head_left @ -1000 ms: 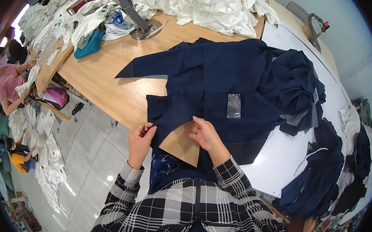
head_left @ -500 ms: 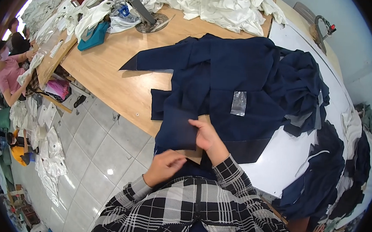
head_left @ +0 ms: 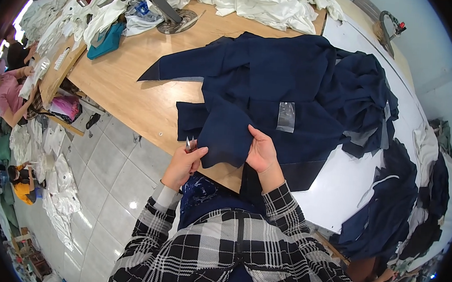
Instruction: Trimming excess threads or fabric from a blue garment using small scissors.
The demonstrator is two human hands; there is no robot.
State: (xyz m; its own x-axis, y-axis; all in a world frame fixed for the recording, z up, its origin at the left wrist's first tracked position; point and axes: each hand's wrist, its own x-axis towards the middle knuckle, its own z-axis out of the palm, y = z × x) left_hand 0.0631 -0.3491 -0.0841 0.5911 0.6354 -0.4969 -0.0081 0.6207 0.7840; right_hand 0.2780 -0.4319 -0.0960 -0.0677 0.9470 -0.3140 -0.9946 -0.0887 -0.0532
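A navy garment (head_left: 289, 61) lies spread over the wooden table in front of me, with one sleeve pointing left. My left hand (head_left: 183, 165) is closed around small thread snips (head_left: 189, 145), whose metal tips stick up past the fingers. Its thumb also meets the left edge of a lifted navy panel (head_left: 226, 136). On that panel's right edge, my right hand (head_left: 261, 155) has its thumb on top and its fingers partly beneath the cloth. A shiny clear plastic piece (head_left: 286, 117) rests on the garment, right of the hands.
White cloth (head_left: 267, 5) is heaped at the table's far side. A grey pole base (head_left: 177, 22) and a teal case (head_left: 106, 42) stand at the far left. More navy clothes (head_left: 384, 204) hang at the right. People (head_left: 12, 92) work at the left.
My left hand has risen to the panel's edge, and the snips' tips have come into sight. My right hand has shifted slightly right. The panel's near edge is lifted and curved.
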